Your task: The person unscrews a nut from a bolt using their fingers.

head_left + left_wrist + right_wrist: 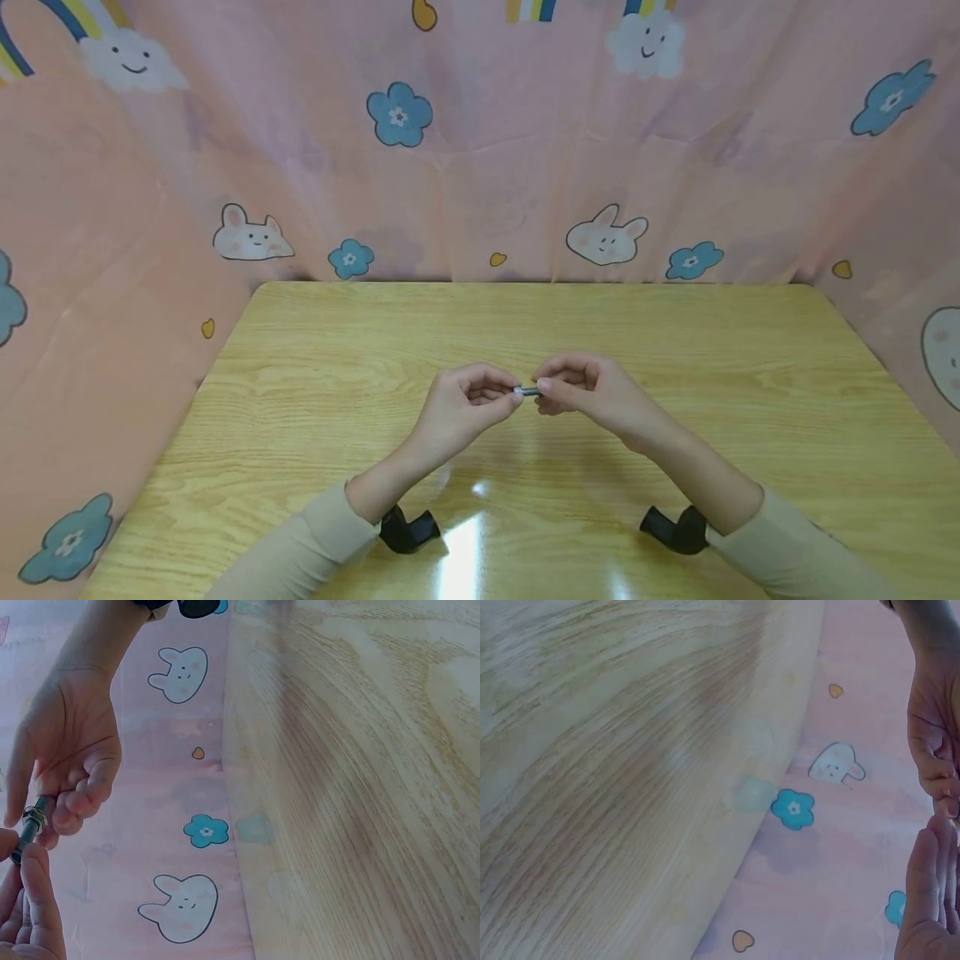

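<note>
A small metal bolt spans the gap between the two hands above the table. A nut sits on its thread, toward the right-hand end. My left hand pinches the bolt's left end between thumb and fingertips. At the other end, the thumb and fingers of my right hand close around the nut, their tips covering part of it. In the left wrist view the right hand appears above, palm showing, with its fingers curled. Fingers hide most of the bolt in the right wrist view, where the left hand is uppermost.
Below the hands lies a wood-grain table. A pink patterned curtain hangs behind and beside it. Black wrist cameras stick out at the left cuff and the right cuff. Light glares off the table's near part.
</note>
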### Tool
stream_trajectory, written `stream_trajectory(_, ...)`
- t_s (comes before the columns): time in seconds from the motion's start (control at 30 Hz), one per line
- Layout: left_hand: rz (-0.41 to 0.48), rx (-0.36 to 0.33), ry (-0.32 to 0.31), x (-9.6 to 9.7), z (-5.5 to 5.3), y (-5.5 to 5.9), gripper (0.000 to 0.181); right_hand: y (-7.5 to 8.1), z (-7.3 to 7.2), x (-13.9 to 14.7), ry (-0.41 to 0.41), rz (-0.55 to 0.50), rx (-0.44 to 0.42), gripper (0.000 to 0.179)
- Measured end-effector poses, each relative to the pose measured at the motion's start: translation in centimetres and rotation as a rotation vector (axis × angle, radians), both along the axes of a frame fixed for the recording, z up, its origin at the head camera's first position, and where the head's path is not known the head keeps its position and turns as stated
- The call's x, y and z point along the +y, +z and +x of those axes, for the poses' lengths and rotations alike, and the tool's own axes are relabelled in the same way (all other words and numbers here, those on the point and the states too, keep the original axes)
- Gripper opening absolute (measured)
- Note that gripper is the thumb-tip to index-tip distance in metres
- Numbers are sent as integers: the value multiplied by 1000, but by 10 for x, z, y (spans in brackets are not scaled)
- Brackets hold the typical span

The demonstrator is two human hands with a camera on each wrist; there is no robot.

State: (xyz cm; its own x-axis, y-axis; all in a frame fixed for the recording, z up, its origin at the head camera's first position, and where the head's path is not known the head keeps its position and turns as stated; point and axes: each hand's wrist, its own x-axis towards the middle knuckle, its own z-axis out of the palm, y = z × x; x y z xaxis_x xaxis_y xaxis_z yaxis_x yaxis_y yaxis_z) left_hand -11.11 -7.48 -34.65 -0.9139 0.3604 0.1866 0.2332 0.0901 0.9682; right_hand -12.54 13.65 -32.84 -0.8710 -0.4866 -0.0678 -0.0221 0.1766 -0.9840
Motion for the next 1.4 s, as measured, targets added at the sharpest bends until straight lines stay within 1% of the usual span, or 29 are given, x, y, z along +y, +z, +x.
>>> stream_trajectory(0.13, 4, 0, -4, 0, 0, 1, 14, -1, 1, 0, 0, -12, 8, 29)
stream_trajectory(0.27, 4, -1, -1, 0, 1, 2, 14, -1, 1, 1, 16, -24, 25, 36)
stream_trajectory(0.37, 3, -1, 5, 0, 1, 3, 14, -1, 1, -1, 24, -14, 22, 32)
stream_trajectory(0.53, 7, 5, 2, 0, 0, 3, 14, -1, 1, -1, 5, -9, 18, 26)
stream_trajectory(0.67, 8, 6, 0, 0, 0, 3, 14, -2, 1, 1, 8, -17, 38, 33)
stream_trajectory(0.73, 6, 2, 4, 0, 0, 3, 14, -1, 1, 1, 7, -29, 36, 32)
stream_trajectory(0.9, 8, 5, 3, 1, 0, 4, 14, 1, 0, 1, -24, -7, 21, 29)
stream_trajectory(1.0, 5, 11, 5, 0, 0, 4, 14, 0, 0, 2, -21, -6, 38, 28)
stream_trajectory(1.13, -3, 17, 11, 0, 0, 3, 14, 0, 0, 2, -5, -19, 60, 32)
stream_trajectory(1.3, 3, 16, 9, 1, 0, 4, 14, 0, -1, 1, -1, -12, 11, 30)
stream_trajectory(1.4, 7, 16, 11, 1, 0, 3, 14, 0, -1, 1, -7, 0, -1, 29)
